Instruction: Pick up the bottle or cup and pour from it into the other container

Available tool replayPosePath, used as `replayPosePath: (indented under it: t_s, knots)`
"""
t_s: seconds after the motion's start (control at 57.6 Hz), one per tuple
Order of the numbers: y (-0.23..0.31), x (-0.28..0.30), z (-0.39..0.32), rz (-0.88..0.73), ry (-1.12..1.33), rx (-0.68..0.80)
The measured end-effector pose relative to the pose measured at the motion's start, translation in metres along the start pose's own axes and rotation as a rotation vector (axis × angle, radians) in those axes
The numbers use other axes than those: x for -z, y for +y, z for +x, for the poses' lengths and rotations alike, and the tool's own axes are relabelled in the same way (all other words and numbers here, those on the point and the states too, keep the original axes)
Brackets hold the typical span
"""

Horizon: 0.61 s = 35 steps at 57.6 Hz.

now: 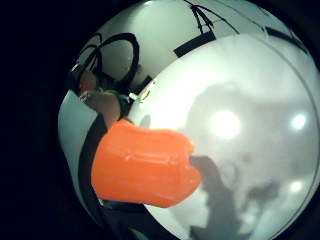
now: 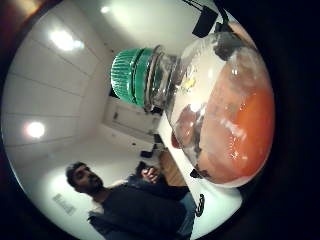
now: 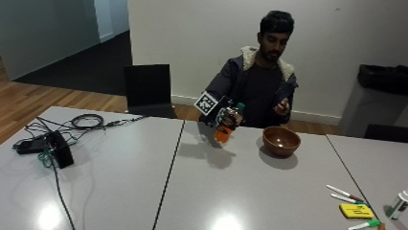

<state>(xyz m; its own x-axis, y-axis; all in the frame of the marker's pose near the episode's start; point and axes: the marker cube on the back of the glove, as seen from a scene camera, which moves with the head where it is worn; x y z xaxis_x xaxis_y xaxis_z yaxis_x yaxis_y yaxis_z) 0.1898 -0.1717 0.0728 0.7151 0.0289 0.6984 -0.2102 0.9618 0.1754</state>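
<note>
Near edge of the grey counter (image 3: 210, 191): white markers (image 3: 344, 192) and a yellow sticky pad (image 3: 356, 210) on one side, a black box with cables (image 3: 59, 148) on the other. Mid-counter, a round brown bowl (image 3: 281, 140) sits upright. Just beside it the black-gloved right hand (image 3: 223, 116) holds a clear plastic bottle of orange drink with a green cap (image 3: 229, 122) (cap on), lifted off the counter, roughly upright, grip wrapped round the body. Person seated behind; black chair (image 3: 148, 90) further back.

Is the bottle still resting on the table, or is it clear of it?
Apart. In the outside view the bottle, gripped by the gloved right hand, hangs above the table, with its shadow lying separately on the surface below it.
</note>
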Motion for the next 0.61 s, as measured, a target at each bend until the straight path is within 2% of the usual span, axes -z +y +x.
replayPosePath:
  t_s: [0.087,0.139,0.191,0.226,0.295,0.382,0.608]
  knots:
    - [-0.026,-0.012,-0.029,0.16,0.254,0.08]
    - [-0.029,-0.024,-0.047,0.184,0.393,0.097]
    - [-0.021,-0.037,-0.066,0.123,0.502,0.072]
    - [-0.017,-0.045,-0.077,0.07,0.567,0.12]
    - [-0.025,-0.063,-0.1,0.077,0.665,0.131]
    - [-0.028,-0.078,-0.116,-0.041,0.816,0.388]
    - [-0.033,-0.128,-0.155,-0.113,1.249,0.623]
